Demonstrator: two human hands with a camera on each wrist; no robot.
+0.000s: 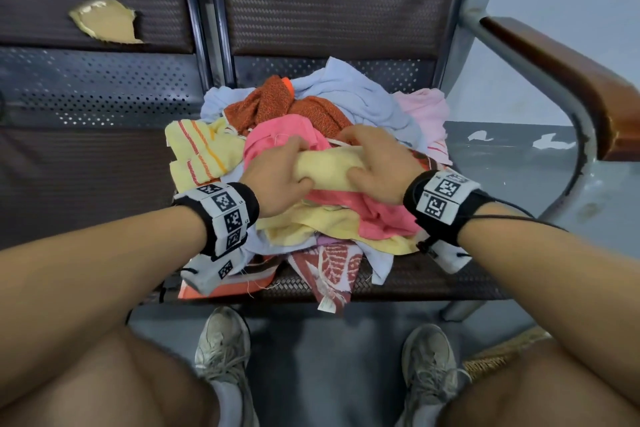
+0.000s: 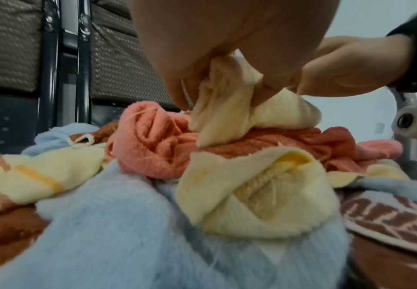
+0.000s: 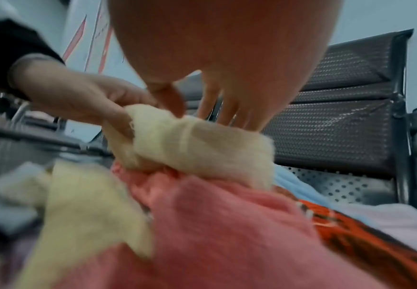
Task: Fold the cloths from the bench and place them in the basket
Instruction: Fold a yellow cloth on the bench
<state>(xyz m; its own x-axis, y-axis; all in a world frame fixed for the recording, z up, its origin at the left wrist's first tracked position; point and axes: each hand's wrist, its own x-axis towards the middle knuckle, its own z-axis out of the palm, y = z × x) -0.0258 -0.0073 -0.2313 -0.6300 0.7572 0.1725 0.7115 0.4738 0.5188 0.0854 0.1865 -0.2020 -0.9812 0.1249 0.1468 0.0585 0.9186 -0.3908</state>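
Brown woven tabletop (image 1: 433, 281) carries a heap of cloths (image 1: 363, 97), and on top of that heap I have a small yellow cloth (image 1: 329, 170) bunched between my hands. My left hand (image 1: 277, 177) pinches one end, fingers curled round it; my right hand (image 1: 377, 166) grips the other. To fold well, I should lift it free of the pink cloth (image 1: 277, 142) beneath, find its corners and pull it flat first. A basket (image 1: 498, 354) edge shows by my right foot.
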